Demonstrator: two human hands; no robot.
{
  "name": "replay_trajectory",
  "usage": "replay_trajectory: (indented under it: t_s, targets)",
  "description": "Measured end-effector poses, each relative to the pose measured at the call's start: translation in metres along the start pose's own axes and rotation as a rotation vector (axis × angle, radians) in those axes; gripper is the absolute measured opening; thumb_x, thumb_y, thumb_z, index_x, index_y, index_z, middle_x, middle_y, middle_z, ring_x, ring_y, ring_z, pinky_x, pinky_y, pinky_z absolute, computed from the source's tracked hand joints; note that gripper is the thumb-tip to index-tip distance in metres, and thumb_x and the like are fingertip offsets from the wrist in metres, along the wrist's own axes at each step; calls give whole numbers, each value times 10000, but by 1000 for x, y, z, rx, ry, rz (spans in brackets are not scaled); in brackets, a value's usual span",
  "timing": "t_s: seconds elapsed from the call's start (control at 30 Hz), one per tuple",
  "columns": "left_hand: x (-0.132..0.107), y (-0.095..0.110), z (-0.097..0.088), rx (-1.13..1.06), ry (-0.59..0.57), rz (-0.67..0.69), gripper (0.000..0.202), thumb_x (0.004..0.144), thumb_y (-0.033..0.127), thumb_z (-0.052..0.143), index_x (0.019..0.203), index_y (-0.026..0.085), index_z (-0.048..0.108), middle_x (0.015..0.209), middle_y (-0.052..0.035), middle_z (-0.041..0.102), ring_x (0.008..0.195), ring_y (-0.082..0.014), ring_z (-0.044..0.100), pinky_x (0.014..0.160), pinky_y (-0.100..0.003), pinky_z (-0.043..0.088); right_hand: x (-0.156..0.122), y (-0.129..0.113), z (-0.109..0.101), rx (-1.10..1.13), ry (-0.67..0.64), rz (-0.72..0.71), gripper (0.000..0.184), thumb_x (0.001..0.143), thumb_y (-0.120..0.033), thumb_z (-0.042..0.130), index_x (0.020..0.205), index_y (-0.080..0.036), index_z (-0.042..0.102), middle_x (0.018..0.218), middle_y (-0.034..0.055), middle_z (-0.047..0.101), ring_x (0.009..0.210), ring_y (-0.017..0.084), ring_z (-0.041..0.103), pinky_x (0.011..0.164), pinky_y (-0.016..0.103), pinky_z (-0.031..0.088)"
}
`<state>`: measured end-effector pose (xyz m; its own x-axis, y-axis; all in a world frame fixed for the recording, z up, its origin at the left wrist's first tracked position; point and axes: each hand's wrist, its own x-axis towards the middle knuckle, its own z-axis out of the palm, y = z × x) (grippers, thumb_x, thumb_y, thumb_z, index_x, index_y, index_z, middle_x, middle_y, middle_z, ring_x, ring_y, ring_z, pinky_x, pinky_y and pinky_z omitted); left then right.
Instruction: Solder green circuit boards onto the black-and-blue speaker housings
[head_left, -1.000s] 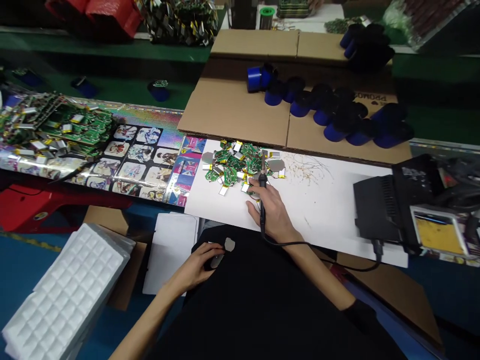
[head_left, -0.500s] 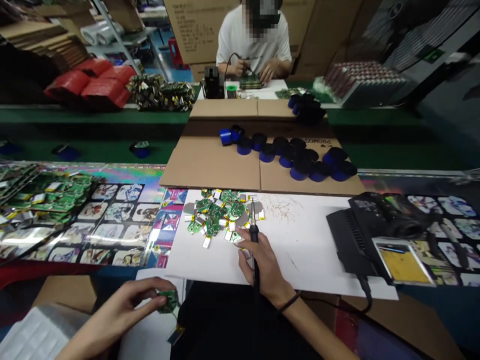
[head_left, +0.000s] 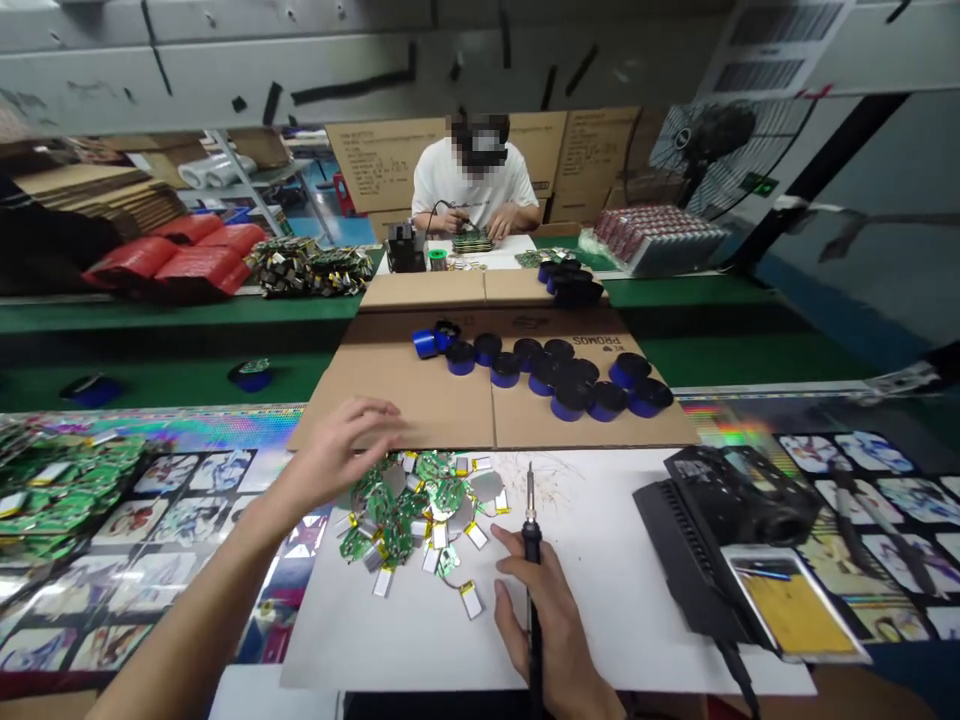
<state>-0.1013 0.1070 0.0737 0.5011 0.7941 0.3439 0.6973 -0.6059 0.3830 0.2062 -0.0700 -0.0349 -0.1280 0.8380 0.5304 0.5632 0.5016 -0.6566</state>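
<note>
My left hand (head_left: 349,445) reaches forward over the far left of the white work sheet (head_left: 352,640), fingers spread and nothing in them. Just below it lies a heap of small green circuit boards (head_left: 394,515), with silver batteries that have yellow ends among them. One battery (head_left: 470,600) lies at the heap's near edge, wired to a small board. In my right hand (head_left: 551,610) is a soldering iron (head_left: 532,545), its tip pointing away from me. The tip is right of the heap, near thin wire scraps (head_left: 551,475), apart from the boards.
Blue round cases (head_left: 571,395) stand on a flattened cardboard sheet (head_left: 420,400) beyond. At right are a black soldering station (head_left: 697,560) and a tray with a yellow sponge (head_left: 799,605). More boards (head_left: 67,480) lie at left. A co-worker (head_left: 476,190) sits opposite, below an overhead beam (head_left: 375,60).
My left hand has come up from the lower left to beyond the heap, and the board with a battery it held is gone from it. The view has tilted up; the right hand keeps the iron.
</note>
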Motion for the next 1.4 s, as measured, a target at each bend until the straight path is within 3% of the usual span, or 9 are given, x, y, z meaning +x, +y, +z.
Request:
replay_trajectory:
  t_s: [0.17,0.27,0.5,0.63,0.83,0.97,1.1,1.23,1.4]
  targets:
    - [110,-42,18,-31,56,-146,616,905,478,731,1424,191,564,1547,-170,563,1497,-367,496,1267,-529,401,4,1,0,-25,39,-24,330,955,-40,574,1221,-233,604,1379,107,768,1199,234,750,1003,384,648]
    - [149,-65,36,-55,33,-202,573,805,449,793,1277,198,585,1355,-146,681,1283,-351,647,1134,-484,510,5,1,0,-31,73,-29,320,950,-43,577,1206,-232,609,1351,108,779,1169,234,760,970,371,661]
    - [112,-93,45,-40,156,-384,511,776,535,732,1070,226,450,1081,-85,648,938,-271,677,870,-421,576,6,3,1,-9,71,-24,334,937,-36,568,1202,-237,608,1337,106,786,1176,239,762,973,368,665]
    - [88,-93,33,-41,142,-378,615,741,611,763,1120,208,496,1175,-125,651,1101,-330,683,996,-484,568,7,-3,3,21,64,10,297,944,-48,556,1159,-243,620,1338,112,785,1154,243,767,949,364,662]
    - [152,-28,43,-4,170,-27,576,1001,617,587,1384,187,578,1416,-168,638,1387,-364,567,1233,-549,425,-2,-14,12,10,320,140,302,932,-12,537,1099,-259,584,1235,123,819,1109,276,772,953,462,643]
    - [208,58,100,-50,-109,362,697,1014,690,587,1533,224,565,1598,-182,546,1509,-378,484,1278,-565,388,-11,2,15,14,527,119,331,912,9,573,1105,-259,545,965,63,799,970,244,762,907,454,631]
    - [234,112,160,108,-329,395,882,907,825,637,1623,328,504,1776,-157,320,1636,-532,206,1255,-809,198,-15,17,15,13,612,29,300,926,-35,597,1132,-247,549,847,26,739,806,216,727,805,411,623]
    - [234,111,171,161,-350,368,719,948,729,628,1527,302,612,1597,-180,543,1581,-479,330,1246,-780,221,-18,11,16,62,548,176,316,932,-38,621,1151,-253,545,918,48,743,898,244,737,862,462,624]
    - [213,78,139,193,-347,400,593,919,581,698,1432,285,670,1431,-179,618,1485,-431,452,1225,-702,302,-20,3,18,94,514,217,275,963,-41,584,1156,-236,560,951,59,739,949,233,736,927,468,614]
